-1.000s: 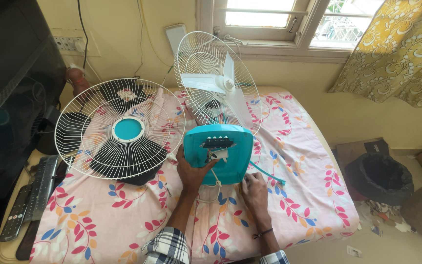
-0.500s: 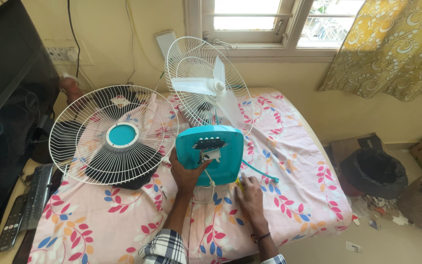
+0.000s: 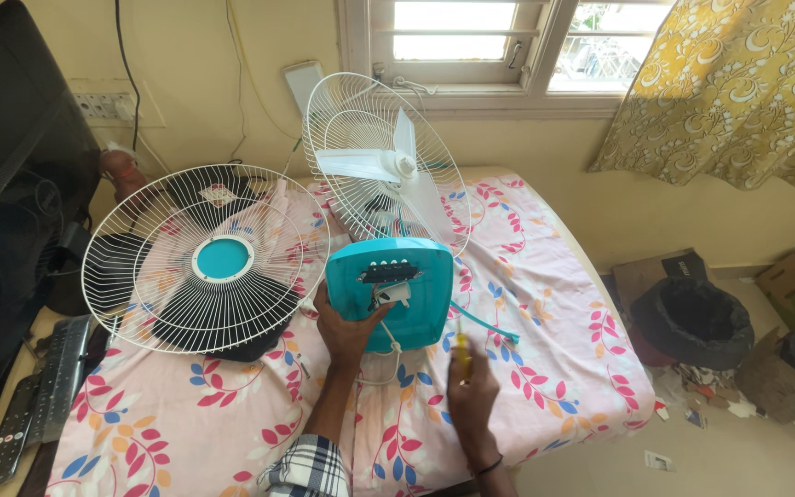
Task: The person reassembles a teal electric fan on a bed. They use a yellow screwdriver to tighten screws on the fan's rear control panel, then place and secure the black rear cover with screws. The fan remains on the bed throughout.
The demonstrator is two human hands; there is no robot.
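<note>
Two fan grilles (image 3: 206, 260) beside hands (image 3: 347, 329).

Bare sheet (image 3: 554, 304) right of the fan base (image 3: 397, 285) — loose grille (image 3: 204, 260) crowds its left

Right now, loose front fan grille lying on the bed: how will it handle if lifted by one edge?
The white wire grille looks light for its size: thin wires, mostly air. It would probably flex a little if held by the rim alone. Its round rim may roll if stood on edge, and the wires could snag the floral sheet.
</note>
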